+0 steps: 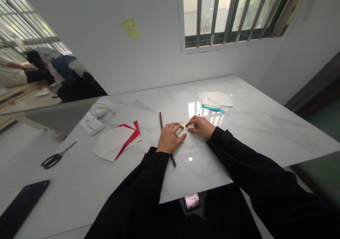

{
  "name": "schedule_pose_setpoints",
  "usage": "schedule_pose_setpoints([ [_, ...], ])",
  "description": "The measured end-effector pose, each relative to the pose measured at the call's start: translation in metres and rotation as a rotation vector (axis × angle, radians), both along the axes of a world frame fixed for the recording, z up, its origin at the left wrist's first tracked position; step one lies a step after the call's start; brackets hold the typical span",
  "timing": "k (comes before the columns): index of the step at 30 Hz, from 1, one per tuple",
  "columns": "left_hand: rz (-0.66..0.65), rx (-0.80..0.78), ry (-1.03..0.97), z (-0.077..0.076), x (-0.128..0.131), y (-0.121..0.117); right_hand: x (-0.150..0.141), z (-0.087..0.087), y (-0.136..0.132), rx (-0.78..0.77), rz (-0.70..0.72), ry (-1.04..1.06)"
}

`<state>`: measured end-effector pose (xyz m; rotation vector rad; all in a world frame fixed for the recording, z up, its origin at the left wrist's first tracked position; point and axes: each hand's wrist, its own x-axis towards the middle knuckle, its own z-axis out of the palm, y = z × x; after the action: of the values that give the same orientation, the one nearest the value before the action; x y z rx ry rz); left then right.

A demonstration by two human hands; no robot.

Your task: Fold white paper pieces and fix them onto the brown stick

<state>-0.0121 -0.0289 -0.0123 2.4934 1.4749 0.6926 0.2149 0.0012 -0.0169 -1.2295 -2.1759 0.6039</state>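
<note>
Near the middle of the marble-topped bench (255, 132), a small folded white paper (183, 132) lies between the person's two hands, so partly covered that its exact shape cannot be made out. The left hand (170, 138) curves over the paper's left side, fingers bent down and closed on it. The right hand (200, 126) comes in from the opposite side, its fingertips meeting the paper close to the left fingers in a light pinch. Both hands work low, right on the bench, and that looks like the sound way to treat a piece this small: the hard top gives firm backing, while fingertips kept close together should stop the layers from sliding.

A thin dark brown stick (160, 121) passes beneath the left hand, both ends showing, and points toward the near edge. Left of the hands lies a larger folded red-and-white paper (113, 142), with black-handled scissors (54, 157) nearer the left edge and a black phone (21, 207) — or something much like one — toward the near left corner. A white cable (99, 109) sits by a white box (91, 124) toward the far left corner. Near the far edge rests a stack of pale paper sheets (215, 99), a blue strip (212, 108) showing beneath it.
</note>
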Motion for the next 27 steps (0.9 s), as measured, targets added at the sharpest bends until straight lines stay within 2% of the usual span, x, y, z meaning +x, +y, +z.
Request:
schedule_pose_setpoints([
  [9, 0.011, -0.019, 0.015, 0.004, 0.001, -0.002, 0.010, 0.013, -0.001, -0.050, -0.008, -0.061],
  [27, 0.011, -0.014, 0.057, 0.006, 0.002, -0.004, 0.005, 0.011, -0.001, 0.010, -0.089, -0.124],
])
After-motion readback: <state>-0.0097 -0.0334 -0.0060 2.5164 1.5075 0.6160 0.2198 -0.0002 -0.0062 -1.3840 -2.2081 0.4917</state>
